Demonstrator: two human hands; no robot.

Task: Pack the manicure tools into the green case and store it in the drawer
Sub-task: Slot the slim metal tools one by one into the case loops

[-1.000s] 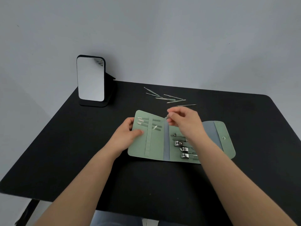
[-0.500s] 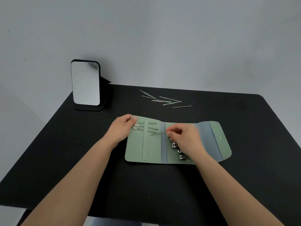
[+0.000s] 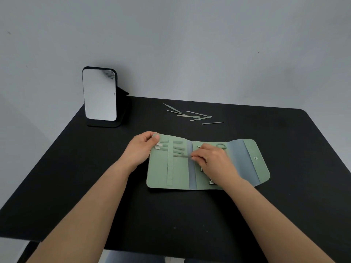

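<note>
The green case (image 3: 180,175) lies open and flat on the black table (image 3: 171,215). My left hand (image 3: 141,147) pinches the case's upper left corner. My right hand (image 3: 214,162) holds a thin metal tool (image 3: 181,156) by one end, its tip lying against the vertical strap (image 3: 170,162) of the left panel. Two flat tools (image 3: 167,146) sit under that strap above it. Nail clippers on the middle panel are mostly hidden by my right hand. Several loose thin tools (image 3: 191,114) lie on the table behind the case.
A standing mirror (image 3: 99,95) on a black base is at the back left of the table. A grey wall rises behind. The case's snap flap (image 3: 255,158) spreads to the right. No drawer shows in the view.
My right hand has come down from above the case and brought the thin tool level onto the left panel. My left hand slid from the panel's face up to its corner.
</note>
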